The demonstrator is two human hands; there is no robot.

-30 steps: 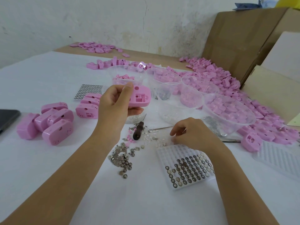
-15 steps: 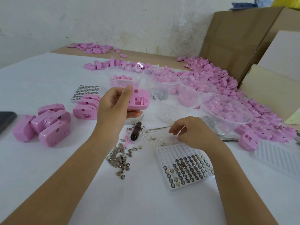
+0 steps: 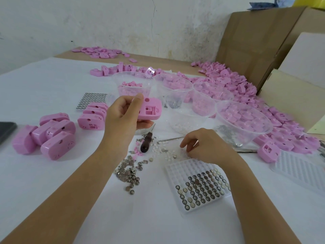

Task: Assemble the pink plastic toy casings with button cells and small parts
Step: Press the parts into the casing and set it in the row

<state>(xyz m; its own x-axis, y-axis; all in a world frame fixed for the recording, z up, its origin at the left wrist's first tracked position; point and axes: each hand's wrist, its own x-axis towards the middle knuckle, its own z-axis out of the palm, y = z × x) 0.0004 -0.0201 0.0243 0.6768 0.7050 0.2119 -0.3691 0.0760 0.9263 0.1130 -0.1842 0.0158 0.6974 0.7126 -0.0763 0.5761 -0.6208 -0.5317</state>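
Note:
My left hand (image 3: 121, 117) grips a pink casing (image 3: 151, 110) above the table, its open underside with a small compartment facing me. My right hand (image 3: 207, 147) hovers low over scattered small clear discs (image 3: 163, 150), fingers curled downward; whether it pinches a part is hidden. A white tray (image 3: 200, 184) half filled with button cells lies just in front of that hand. Loose button cells and metal contacts (image 3: 131, 175) lie between my forearms. A dark-handled awl (image 3: 146, 143) rests below the held casing.
Closed pink casings lie at the left (image 3: 47, 136) and behind (image 3: 93, 117). Clear bowls (image 3: 244, 120) of pink parts stand at mid right before a pink heap (image 3: 246, 85). A phone (image 3: 5, 131), a cell sheet (image 3: 91, 101), an empty tray (image 3: 299, 169) and cardboard boxes (image 3: 255, 41) surround them.
My right hand has shifted slightly over the small clear parts, its fingers moving. The left hand keeps the casing in about the same place.

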